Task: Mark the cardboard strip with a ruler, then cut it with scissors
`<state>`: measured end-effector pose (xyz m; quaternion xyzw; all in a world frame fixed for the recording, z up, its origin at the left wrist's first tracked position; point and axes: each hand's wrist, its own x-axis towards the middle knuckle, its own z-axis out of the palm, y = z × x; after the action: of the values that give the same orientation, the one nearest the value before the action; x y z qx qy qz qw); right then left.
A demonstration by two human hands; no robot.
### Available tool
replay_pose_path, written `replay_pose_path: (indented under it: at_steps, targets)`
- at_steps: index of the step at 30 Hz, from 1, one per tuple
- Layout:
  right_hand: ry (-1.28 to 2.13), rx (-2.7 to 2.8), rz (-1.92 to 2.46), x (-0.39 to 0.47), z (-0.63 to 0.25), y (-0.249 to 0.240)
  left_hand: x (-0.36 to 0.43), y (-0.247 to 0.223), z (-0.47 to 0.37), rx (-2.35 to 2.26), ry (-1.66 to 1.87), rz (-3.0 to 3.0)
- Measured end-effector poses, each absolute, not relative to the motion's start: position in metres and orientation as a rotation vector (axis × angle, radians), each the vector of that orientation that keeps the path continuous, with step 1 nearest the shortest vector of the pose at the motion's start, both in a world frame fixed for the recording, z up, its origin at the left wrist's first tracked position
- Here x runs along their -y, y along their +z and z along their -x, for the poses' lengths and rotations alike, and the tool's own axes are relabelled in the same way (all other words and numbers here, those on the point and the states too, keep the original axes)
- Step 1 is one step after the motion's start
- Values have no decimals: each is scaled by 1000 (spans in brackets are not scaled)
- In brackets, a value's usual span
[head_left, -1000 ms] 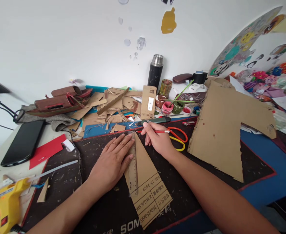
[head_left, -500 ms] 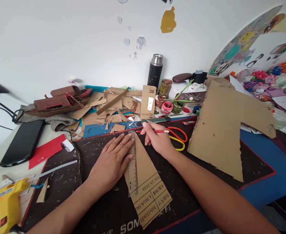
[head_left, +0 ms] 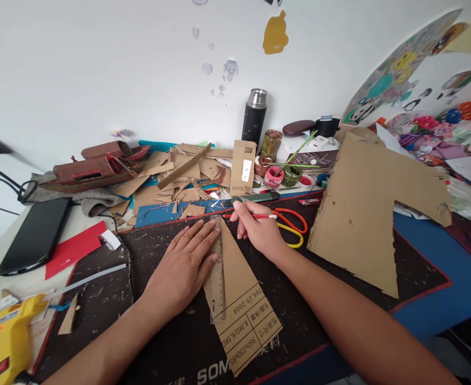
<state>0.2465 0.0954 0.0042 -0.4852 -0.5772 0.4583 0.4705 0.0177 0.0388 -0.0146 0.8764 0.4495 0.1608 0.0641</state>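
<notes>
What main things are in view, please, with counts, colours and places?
Ruler: 1, clear, centre
Pointed cardboard: 1, brown, under ruler
Pencil: 1, red, centre
Scissors: 1, red-yellow handles, centre
Large cardboard: 1, brown, right
Cardboard scraps: many, brown, back
Model boat: 1, reddish, back left
Phone: 1, black, left
Glue gun: 1, yellow, front left
Flask: 1, black, by wall
Paint jars: several, mixed, back
Mat: 1, black, centre
Left hand: 1, bare, on ruler
Right hand: 1, bare, holding pencil
</notes>
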Motion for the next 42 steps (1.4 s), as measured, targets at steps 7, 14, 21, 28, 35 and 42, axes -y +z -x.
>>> replay_pose_path:
  at_steps: [7, 14, 21, 28, 35, 42]
  targets:
    - [1126, 1426, 1168, -95, -247, 3, -38, -15, -18, -1353, 491, -2648]
    - [1102, 1466, 1176, -95, -248, 3, -38, -16, -18, -1366, 499, -2634]
    - [1082, 1501, 1174, -94, -248, 5, -38, -15, -18, -1360, 492, -2637]
    - [1076, 1516, 1170, -94, -248, 5, -39, -15, -18, -1355, 489, -2647]
    - [1066, 1537, 1165, -94, -248, 4, -39, -15, -18, -1358, 475, -2681]
    - [1064, 1541, 1165, -95, -248, 5, -39, -15, -18, -1353, 495, -2708]
